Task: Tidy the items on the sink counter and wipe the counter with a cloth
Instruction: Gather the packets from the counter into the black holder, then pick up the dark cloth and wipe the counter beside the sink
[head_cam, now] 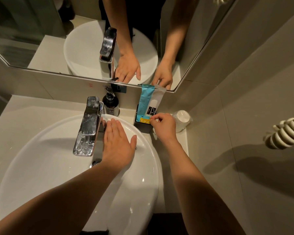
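My left hand (pixel 117 139) lies flat with fingers spread on the far rim of the white basin (pixel 41 167), just right of the chrome tap (pixel 89 126). My right hand (pixel 163 125) pinches a small yellow sachet (pixel 144 119) at the front of a black holder (pixel 143 127) on the counter's back right. A tall blue and white packet (pixel 147 101) stands in that holder and leans on the wall. A dark pump bottle (pixel 111 102) stands behind the tap. No cloth is in view.
Wrapped white cups (pixel 182 118) lie in the right corner against the grey wall. A mirror (pixel 58 31) hangs above the beige counter (pixel 24 112). A coiled white cord (pixel 285 131) hangs on the right wall. The counter strip right of the basin is narrow.
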The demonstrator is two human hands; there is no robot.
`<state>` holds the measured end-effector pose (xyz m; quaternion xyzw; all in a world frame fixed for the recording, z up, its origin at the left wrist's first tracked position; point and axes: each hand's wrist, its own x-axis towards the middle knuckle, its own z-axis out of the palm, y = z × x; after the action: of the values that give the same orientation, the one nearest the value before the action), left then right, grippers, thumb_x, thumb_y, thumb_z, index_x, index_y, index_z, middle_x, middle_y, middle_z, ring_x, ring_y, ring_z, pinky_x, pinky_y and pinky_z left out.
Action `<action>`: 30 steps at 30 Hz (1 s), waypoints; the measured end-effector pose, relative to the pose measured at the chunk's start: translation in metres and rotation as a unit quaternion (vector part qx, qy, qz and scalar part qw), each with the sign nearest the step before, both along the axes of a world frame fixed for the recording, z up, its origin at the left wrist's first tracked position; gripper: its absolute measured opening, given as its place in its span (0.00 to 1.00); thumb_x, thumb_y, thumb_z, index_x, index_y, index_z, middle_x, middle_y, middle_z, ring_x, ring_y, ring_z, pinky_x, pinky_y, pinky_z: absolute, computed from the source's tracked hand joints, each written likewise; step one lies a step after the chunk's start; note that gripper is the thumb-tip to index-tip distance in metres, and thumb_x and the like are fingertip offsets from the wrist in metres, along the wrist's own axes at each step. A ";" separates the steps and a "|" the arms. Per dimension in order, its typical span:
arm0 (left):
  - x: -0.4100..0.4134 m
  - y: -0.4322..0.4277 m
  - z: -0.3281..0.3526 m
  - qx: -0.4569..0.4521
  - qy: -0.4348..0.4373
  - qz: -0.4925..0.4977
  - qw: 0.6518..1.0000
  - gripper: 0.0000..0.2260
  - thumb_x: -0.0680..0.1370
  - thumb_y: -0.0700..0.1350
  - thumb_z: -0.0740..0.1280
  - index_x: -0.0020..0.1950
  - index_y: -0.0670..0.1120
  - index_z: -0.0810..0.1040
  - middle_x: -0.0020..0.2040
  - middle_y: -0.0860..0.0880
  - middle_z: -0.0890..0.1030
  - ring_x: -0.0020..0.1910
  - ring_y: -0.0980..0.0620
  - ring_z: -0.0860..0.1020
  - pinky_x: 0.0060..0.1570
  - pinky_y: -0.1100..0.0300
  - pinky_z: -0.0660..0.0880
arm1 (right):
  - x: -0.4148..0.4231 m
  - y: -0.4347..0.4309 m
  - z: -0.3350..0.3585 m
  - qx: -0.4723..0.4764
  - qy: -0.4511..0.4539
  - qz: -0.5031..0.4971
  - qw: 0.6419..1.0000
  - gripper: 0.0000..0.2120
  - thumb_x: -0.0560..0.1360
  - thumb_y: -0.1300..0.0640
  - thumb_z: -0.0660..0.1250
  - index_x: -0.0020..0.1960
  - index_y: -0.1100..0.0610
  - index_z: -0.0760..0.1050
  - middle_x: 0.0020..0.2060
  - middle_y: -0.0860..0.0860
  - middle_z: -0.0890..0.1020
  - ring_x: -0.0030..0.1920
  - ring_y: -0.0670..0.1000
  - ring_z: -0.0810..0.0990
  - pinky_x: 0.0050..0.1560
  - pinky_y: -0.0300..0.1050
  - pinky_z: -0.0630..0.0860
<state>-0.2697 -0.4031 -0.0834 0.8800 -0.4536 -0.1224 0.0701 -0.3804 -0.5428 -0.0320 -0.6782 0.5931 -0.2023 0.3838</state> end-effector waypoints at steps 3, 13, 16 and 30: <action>0.000 0.000 0.000 0.004 -0.002 -0.001 1.000 0.40 0.81 0.66 0.43 0.81 0.38 0.41 0.83 0.38 0.46 0.82 0.40 0.45 0.80 0.46 0.45 | -0.001 -0.001 -0.001 0.001 0.012 0.003 1.000 0.04 0.76 0.60 0.74 0.48 0.54 0.87 0.50 0.51 0.79 0.49 0.47 0.76 0.40 0.26 0.68; 0.000 -0.001 0.003 0.025 0.002 -0.006 1.000 0.40 0.81 0.66 0.44 0.81 0.38 0.40 0.83 0.38 0.45 0.82 0.40 0.44 0.79 0.47 0.42 | -0.009 0.014 0.013 0.077 -0.115 -0.069 0.988 0.07 0.77 0.59 0.73 0.54 0.56 0.86 0.53 0.51 0.86 0.51 0.46 0.82 0.35 0.25 0.75; 0.001 -0.003 0.011 0.061 0.023 -0.012 0.998 0.40 0.82 0.66 0.45 0.81 0.37 0.38 0.83 0.37 0.42 0.82 0.40 0.41 0.79 0.47 0.40 | -0.013 0.023 0.024 0.090 -0.140 -0.084 0.982 0.05 0.77 0.58 0.74 0.51 0.56 0.86 0.51 0.52 0.87 0.50 0.46 0.83 0.34 0.27 0.75; 0.059 0.140 0.080 0.059 0.146 -0.148 0.976 0.20 0.82 0.59 0.55 0.51 0.44 0.76 0.50 0.42 0.81 0.49 0.40 0.80 0.46 0.48 0.76 | -0.031 0.166 0.059 0.116 -0.037 0.123 0.985 0.12 0.75 0.51 0.76 0.54 0.58 0.85 0.44 0.52 0.87 0.42 0.48 0.84 0.45 0.40 0.79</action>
<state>-0.2104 -0.2633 -0.0036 0.7783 -0.5557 -0.2851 0.0649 -0.4112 -0.3771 0.0271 -0.6893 0.5100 -0.1082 0.5031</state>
